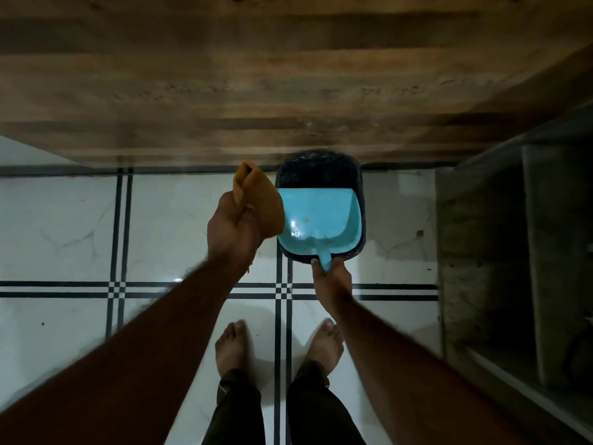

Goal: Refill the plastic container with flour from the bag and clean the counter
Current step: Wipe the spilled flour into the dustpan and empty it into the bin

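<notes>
My left hand (232,231) grips a bunched yellow-brown cloth (256,200), held just left of a light blue dustpan (319,224). My right hand (332,277) holds the dustpan by its short handle. The pan hangs over a black bin (316,170) that stands on the floor by the edge of the wooden counter (256,75). A few small specks lie in the pan. The flour bag and the plastic container are not in view.
The white tiled floor (64,226) with black grid lines lies below. My bare feet (279,348) stand near the bin. A dark shelf unit (513,252) stands at the right.
</notes>
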Tool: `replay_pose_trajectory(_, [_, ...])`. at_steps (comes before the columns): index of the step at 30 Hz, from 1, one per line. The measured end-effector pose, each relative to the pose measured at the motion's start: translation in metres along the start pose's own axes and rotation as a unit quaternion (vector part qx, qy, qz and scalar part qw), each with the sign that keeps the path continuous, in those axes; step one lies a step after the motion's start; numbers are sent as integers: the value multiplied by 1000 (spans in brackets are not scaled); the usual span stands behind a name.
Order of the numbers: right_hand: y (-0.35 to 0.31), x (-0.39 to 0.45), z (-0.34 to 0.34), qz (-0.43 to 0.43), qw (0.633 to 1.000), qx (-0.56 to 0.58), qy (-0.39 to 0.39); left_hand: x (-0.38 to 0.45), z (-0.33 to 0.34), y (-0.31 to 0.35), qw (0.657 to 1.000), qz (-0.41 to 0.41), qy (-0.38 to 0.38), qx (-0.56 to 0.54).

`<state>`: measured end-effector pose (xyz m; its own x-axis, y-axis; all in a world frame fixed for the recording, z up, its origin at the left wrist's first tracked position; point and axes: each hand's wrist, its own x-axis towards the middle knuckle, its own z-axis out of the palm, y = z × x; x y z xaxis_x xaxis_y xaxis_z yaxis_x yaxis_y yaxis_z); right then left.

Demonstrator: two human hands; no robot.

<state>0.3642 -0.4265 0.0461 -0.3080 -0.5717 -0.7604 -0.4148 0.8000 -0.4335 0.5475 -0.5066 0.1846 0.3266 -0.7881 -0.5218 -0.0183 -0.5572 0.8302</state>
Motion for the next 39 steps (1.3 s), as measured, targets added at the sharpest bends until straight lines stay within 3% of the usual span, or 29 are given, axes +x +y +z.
replay_pose_trajectory(11, [20, -10, 17, -1, 998, 12, 61, -13, -3, -17, 999, 30, -19, 32])
replay_pose_trajectory(24, [22, 6, 20, 104, 991, -35, -74, -21, -2, -18, 993, 62, -34, 90])
replay_pose_trajectory(29, [29, -6, -1, 111, 983, -89, -114, -40, -7, -8, 996, 21, -20, 81])
replay_pose_trajectory(33, [18, -33, -33, 99, 984, -102, -109, -65, -13, 17, 997, -17, -52, 51])
replay_pose_trajectory(36, [-4, -77, -75, 70, 992, -61, -82, -91, -13, 56, 992, -76, -97, 7])
replay_pose_trajectory(39, [-45, -138, -142, 2, 988, 130, -89, -128, -8, 107, 983, -103, -153, -9])
